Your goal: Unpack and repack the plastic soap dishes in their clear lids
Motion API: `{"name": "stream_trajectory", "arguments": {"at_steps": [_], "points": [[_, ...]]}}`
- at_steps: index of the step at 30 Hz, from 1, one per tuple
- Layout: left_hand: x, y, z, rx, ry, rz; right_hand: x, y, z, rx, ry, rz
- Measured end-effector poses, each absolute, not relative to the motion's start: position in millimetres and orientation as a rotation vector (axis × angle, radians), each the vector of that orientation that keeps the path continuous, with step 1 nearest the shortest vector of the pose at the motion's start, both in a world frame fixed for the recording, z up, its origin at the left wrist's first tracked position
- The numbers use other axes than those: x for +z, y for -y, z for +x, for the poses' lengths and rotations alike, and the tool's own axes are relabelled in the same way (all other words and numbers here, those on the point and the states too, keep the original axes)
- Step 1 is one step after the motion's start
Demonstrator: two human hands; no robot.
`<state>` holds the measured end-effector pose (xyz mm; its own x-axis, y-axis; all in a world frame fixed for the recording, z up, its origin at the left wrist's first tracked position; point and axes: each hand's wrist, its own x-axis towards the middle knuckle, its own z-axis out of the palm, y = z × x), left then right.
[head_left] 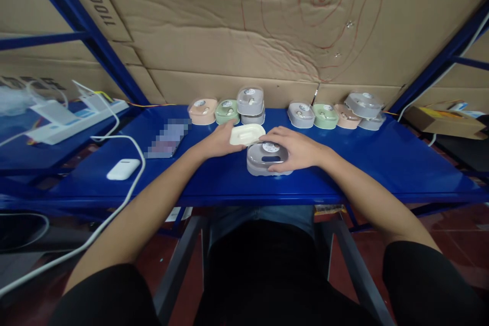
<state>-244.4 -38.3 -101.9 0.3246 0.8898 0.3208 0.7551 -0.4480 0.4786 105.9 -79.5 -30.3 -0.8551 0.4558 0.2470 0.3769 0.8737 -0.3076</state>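
on the blue table [385, 163], four pink, green and grey clear-lidded boxes [202, 112] stand toward its back left and five more [324, 116] toward its back right, all lidded and seemingly done. near the table's front edge the right hand [301, 148], half curled, grips a grey clear-lidded box [256, 161], while the left hand [221, 138], thumb and fingers nearly together, pinches a shallow cream plastic piece [244, 135] farther from that edge. this pair looks unfinished, the piece being outside the box; what else remains i cannot tell.
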Motion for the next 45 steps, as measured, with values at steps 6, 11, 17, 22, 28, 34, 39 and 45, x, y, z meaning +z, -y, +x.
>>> {"name": "stream_trajectory", "arguments": {"at_steps": [6,11,17,22,28,34,39,45], "points": [[-96.4,43.9,-239.5,0.742,-1.545,2.326,-33.4,80.4,102.8,0.396,2.744,-0.611],[-93.2,47.1,-237.2,0.718,-1.538,2.314,-35.3,81.2,104.3,0.407,2.731,-0.596],[-96.4,45.7,-240.1,0.719,-1.533,2.317,-35.3,84.0,102.6,0.433,2.752,-0.604],[-104.4,38.4,-245.7,0.792,-1.497,2.347,-36.0,91.6,97.6,0.357,2.757,-0.642],[-110.3,33.8,-248.9,0.9,-1.415,2.364,-37.3,94.3,95.6,0.287,2.761,-0.611],[-108.3,35.8,-246.9,0.87,-1.436,2.363,-36.5,93.5,95.8,0.303,2.778,-0.633],[-106.8,37.1,-244.4,0.855,-1.467,2.33,-42.2,92.9,93.5,0.279,2.762,-0.626],[-97.0,46.9,-235.1,0.885,-1.393,2.318,-45.9,93.9,90.2,0.277,2.742,-0.654]]}}
